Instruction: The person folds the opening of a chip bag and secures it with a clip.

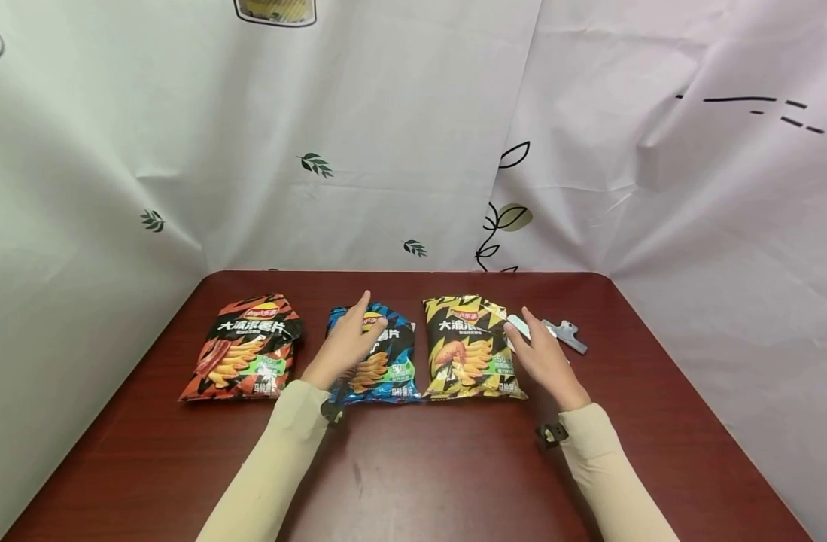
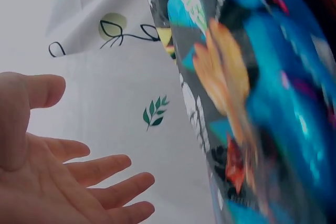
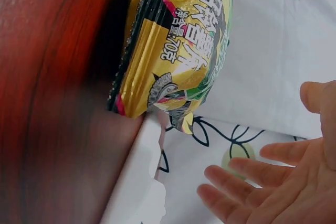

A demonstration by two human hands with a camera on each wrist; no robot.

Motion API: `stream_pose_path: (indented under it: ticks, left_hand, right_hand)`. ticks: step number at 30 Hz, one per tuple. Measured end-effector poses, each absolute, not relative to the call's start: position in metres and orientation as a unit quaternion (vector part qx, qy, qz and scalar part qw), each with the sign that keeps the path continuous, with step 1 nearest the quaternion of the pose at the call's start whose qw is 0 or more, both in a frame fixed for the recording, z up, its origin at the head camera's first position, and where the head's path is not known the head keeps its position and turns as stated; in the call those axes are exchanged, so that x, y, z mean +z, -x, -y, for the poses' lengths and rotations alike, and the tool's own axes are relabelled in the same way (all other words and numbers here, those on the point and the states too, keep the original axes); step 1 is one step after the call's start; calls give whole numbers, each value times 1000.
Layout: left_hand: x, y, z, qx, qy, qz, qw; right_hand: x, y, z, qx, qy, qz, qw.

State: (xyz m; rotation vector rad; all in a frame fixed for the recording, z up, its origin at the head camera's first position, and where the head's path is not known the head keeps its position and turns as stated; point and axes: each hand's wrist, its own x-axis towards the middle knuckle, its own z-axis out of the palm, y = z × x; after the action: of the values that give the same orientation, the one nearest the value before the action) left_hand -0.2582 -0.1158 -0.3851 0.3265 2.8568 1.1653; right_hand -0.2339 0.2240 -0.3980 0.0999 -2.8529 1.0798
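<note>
A blue potato chip bag point(image 1: 401, 361) lies in the middle of a row. My left hand point(image 1: 348, 342) hovers over its left part, fingers extended and holding nothing; the left wrist view shows these spread fingers point(image 2: 113, 170) apart from the bag. On the right is a yellow chip bag point(image 1: 462, 357). Beside its right edge is my right hand point(image 1: 545, 361), likewise extended and holding nothing. In the right wrist view, a gap separates the fingers point(image 3: 247, 182) from the yellow bag point(image 3: 178, 35). My right hand partly hides a pale clip-like object point(image 1: 519, 325).
A red chip bag point(image 1: 247, 350) lies at the left of the row. A grey metal clip point(image 1: 570, 336) rests beyond my right hand on the dark red table point(image 1: 413, 467). A white printed cloth point(image 1: 386, 113) hangs behind and along both sides.
</note>
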Motion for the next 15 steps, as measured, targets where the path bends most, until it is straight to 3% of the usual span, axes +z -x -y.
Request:
stream_pose_path:
  ticks: [15]
  left_hand:
    - [-395, 265, 78, 522, -97, -843, 85]
  right_hand:
    - [-398, 244, -230, 452, 36, 890, -43]
